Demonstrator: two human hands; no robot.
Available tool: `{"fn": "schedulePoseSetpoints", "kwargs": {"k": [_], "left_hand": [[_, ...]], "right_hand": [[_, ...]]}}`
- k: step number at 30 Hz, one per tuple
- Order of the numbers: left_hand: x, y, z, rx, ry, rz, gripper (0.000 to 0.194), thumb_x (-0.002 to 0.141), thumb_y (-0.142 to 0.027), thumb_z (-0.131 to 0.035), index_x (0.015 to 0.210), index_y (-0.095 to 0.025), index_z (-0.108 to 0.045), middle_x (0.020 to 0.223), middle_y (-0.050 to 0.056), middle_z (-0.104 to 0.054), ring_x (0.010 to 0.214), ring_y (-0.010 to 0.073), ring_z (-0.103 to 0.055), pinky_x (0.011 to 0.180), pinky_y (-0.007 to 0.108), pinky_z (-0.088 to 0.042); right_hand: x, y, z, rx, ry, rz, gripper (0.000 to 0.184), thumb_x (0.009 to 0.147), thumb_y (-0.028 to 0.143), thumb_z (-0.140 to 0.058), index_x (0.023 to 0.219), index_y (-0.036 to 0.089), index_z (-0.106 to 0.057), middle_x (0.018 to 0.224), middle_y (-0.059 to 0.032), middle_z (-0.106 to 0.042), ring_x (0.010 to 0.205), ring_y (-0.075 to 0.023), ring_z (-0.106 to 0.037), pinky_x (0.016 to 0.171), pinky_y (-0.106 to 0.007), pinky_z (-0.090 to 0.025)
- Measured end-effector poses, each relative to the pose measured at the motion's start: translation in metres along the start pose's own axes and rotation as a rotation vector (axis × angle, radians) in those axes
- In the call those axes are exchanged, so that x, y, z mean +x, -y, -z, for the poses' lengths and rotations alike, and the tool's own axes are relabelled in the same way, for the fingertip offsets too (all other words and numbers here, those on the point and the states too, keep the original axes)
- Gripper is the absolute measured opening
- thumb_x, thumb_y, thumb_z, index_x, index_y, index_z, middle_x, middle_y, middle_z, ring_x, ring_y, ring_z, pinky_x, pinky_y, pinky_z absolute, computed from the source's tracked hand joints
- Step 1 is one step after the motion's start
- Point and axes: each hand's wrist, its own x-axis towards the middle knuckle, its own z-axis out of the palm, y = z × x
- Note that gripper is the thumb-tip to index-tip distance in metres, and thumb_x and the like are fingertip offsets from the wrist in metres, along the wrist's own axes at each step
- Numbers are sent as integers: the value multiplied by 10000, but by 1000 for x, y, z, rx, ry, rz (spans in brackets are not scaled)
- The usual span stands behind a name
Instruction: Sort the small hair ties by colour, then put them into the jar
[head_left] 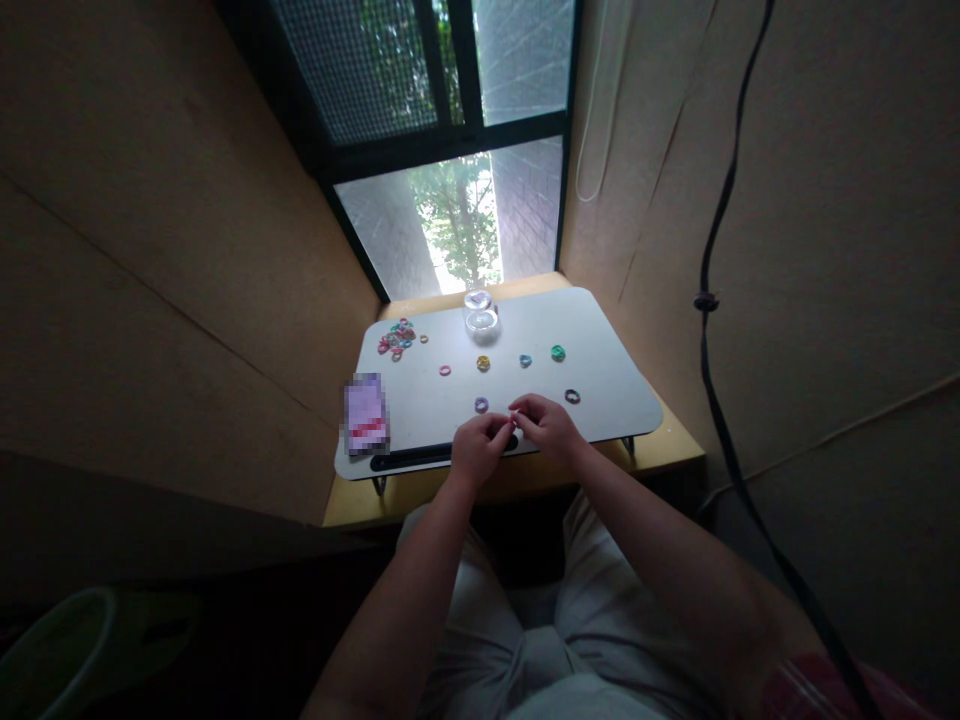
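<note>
Just below the middle of the frame, the left hand (480, 445) and the right hand (549, 426) meet, thumbs and fingers of both pinched on a small pinkish piece (513, 419); its exact shape is mostly hidden by the fingertips. A purple ring (481, 409) lies just beyond the left hand, and a dark ring (572, 402) near the right knuckles. Farther up, across the frame's centre, runs a loose row: pink ring (445, 374), yellow bundle (483, 364), blue bundle (525, 361), green bundle (558, 353).

Behind the row stands a clear container (481, 322), see-through and round; what lies in it is too small to tell. Left of centre is a mixed-colour pile (396, 340), a single yellowish ring beside it.

All this rests on a white folding table (600, 340) with rounded corners. A blurred-out purple, flat item (367, 405) lies at its left edge, near a black strip (412, 458) along the front. Underneath is a yellow ledge (675, 447); a dark-framed window (469, 140) fills the top centre, between brownish walls. A black cord (720, 225) hangs at right.
</note>
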Motion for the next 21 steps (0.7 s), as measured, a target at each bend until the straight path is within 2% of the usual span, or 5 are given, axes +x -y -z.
{"fn": "schedulePoseSetpoints", "kwargs": {"k": [7, 21], "left_hand": [[0, 0, 0, 22, 12, -2, 192, 870, -344, -634, 918, -216, -769, 731, -1, -720, 637, 117, -602, 631, 228, -425], [-1, -3, 1, -21, -15, 4, 237, 876, -392, -619, 856, -194, -747, 699, 2, -705, 608, 116, -596, 614, 231, -435]], "right_hand": [[1, 3, -1, 58, 8, -19, 182, 799, 299, -604, 920, 183, -677, 662, 4, -653, 525, -120, -554, 488, -228, -412], [1, 3, 0, 31, -5, 28, 98, 800, 276, -615, 773, 183, -631, 636, 10, -605, 559, -123, -529, 524, -235, -411]]}}
